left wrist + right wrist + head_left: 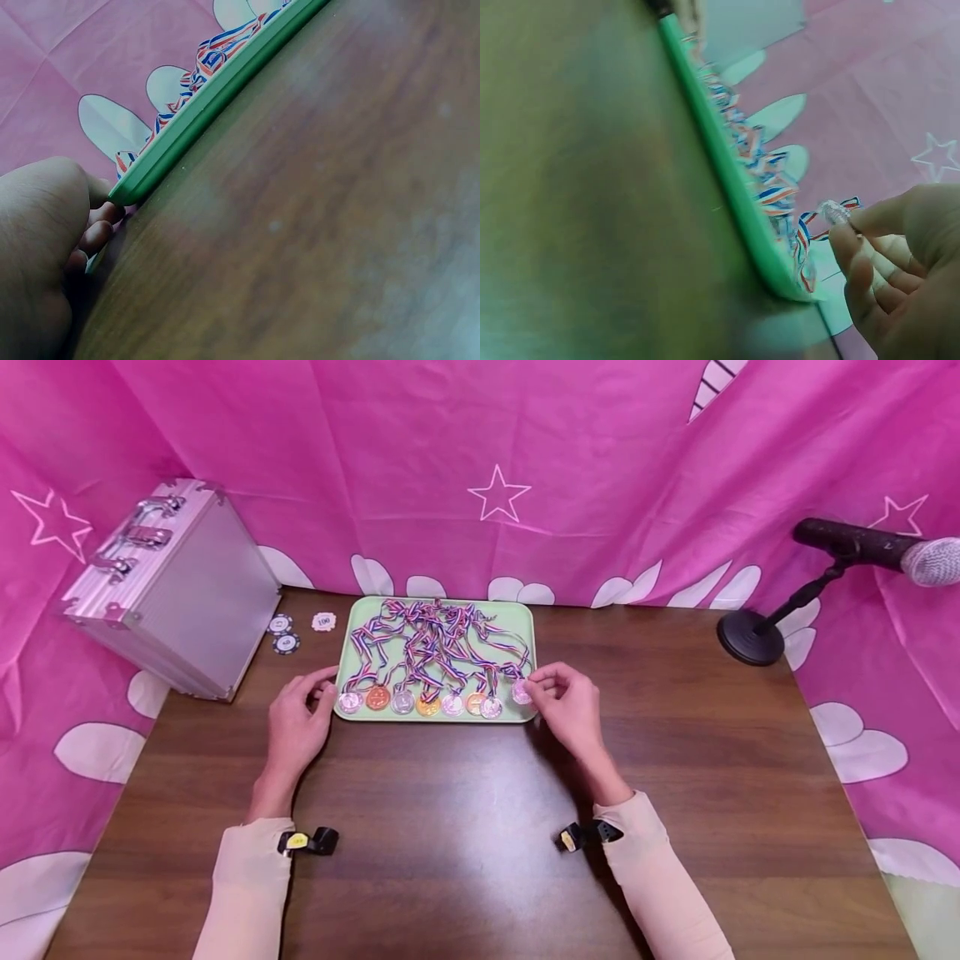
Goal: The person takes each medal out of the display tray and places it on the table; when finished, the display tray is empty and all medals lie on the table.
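Observation:
A pale green tray (435, 720) holds several medals on striped red, white and blue ribbons (427, 639). Medals in silver, bronze and gold tones, such as the bronze medal (378, 697), line its near edge, while the ribbons lie tangled behind. My left hand (298, 714) grips the tray's left rim near the front corner, thumb above and fingers lower at the side in the left wrist view. At the tray's right end, my right hand (567, 703) pinches a silver-toned medal (834, 212) between thumb and fingers, above the rim. Its ribbon trails back into the tray.
A silver aluminium case (195, 585) stands at the back left. Beside it lie dark poker chips (286, 643) and a pink-white chip (324, 622). At the back right is a microphone (862, 545) on a round-based stand. A pink curtain (420, 460) hangs behind the wooden table (450, 843).

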### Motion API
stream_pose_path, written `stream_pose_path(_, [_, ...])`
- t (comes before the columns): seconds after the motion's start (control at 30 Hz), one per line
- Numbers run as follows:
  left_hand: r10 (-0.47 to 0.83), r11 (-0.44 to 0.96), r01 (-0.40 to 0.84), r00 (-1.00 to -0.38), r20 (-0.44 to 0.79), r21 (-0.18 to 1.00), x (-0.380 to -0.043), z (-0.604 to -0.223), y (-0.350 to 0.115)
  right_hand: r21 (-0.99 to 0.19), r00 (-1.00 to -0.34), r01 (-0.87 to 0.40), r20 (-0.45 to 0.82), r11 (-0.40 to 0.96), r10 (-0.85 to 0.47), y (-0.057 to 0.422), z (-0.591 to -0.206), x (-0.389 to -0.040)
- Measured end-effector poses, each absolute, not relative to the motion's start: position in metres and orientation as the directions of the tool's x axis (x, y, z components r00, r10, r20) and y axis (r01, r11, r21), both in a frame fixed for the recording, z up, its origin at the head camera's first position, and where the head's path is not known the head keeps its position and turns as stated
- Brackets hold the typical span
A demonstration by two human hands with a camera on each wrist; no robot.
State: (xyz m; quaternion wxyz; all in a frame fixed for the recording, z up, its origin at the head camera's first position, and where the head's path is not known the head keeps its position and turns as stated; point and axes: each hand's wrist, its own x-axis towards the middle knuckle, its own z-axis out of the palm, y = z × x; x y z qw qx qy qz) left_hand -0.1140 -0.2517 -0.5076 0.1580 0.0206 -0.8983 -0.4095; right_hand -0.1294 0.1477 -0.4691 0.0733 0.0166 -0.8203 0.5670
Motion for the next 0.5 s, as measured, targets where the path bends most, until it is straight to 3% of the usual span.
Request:
stream_pose_path(0.2, [-0.165, 0.661, 0.11, -0.944, 0.287, 0.742, -0.115, -0.509, -0.252, -1.0, -0.992, 0.003, -0.003, 0.0, 0.123, 0.151, -0.43, -0.13])
stream_pose_path(0.5, [-0.164, 0.663, 0.127, -0.937, 0.309, 0.737, -0.115, -0.509, -0.251, -0.982, -0.986, -0.149, 0.139, -0.116, 0.089, 0.158, -0.376, -0.129])
